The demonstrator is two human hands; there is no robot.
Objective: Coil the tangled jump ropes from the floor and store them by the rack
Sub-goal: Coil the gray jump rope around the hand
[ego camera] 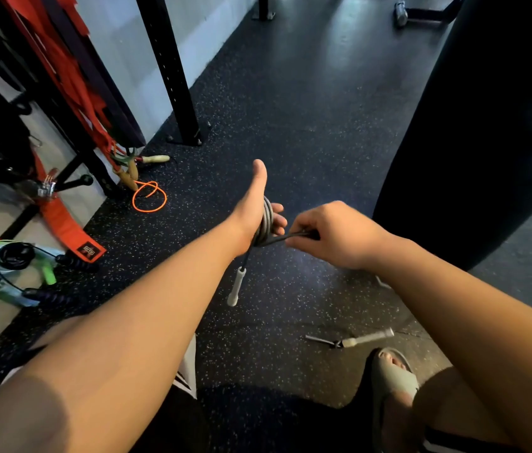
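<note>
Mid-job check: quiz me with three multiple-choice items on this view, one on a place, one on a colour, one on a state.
1. Where does the orange rope lie?
A. on the floor, to the left of the left hand
B. over the sandal
C. on a shelf

2. What colour is the handle dangling below the left hand?
A. red
B. white
C. green

3. What state is the grey rope in?
A. lying flat on the floor
B. looped round the left hand, with a strand pinched by the right hand
C. hung on a hook

Answers:
1 A: its loop rests on the speckled floor.
2 B: it shows pale white against the dark floor.
3 B: several turns wrap the palm, and a strand runs to the right fingers.
</note>
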